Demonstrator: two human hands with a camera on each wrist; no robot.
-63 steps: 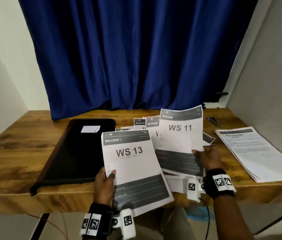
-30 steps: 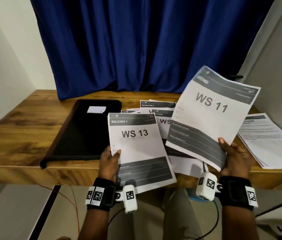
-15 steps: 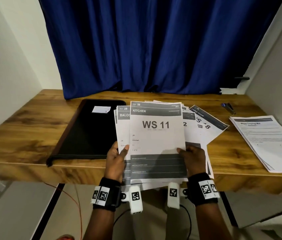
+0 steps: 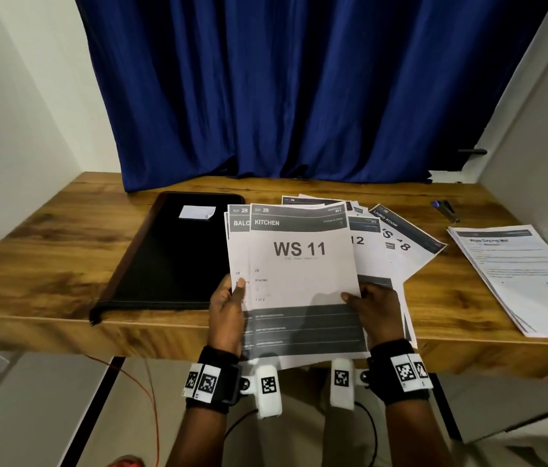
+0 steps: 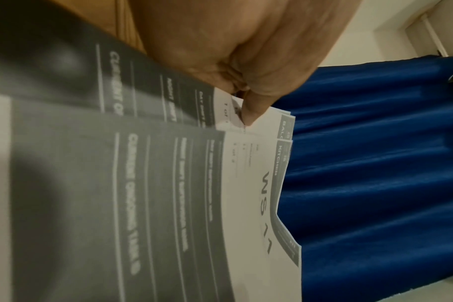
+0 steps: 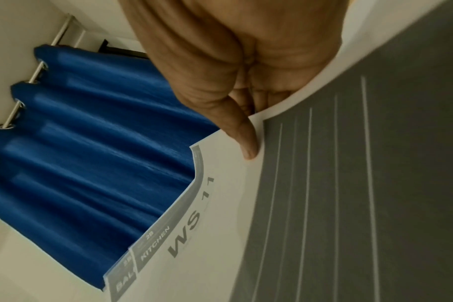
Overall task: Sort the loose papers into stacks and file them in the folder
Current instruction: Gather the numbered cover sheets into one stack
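The person holds a small sheaf of printed sheets up over the near edge of the wooden tabletop (image 4: 47,264), one hand at each side. On top is the "KITCHEN WS 11" sheet (image 4: 303,264), and peeking out from behind its left edge is a sheet headed "BALC" (image 4: 237,230). The left hand (image 4: 227,311) grips the left edge, thumb pressed on the front and fingers curled behind; the right hand (image 4: 375,311) pinches the right edge of the WS 11 sheet the same way, thumb on top. Behind the held sheets, more loose papers (image 4: 400,244) lie fanned out on the wood, one headed "LIVING ROOM". To the left lies the closed black folder (image 4: 171,257), flat, with a small white label (image 4: 197,212) near its far end. Well apart on the right sits a neat stack of white text pages (image 4: 518,274), and beyond it a blue pen (image 4: 444,208). A blue curtain (image 4: 282,89) hangs at the back.
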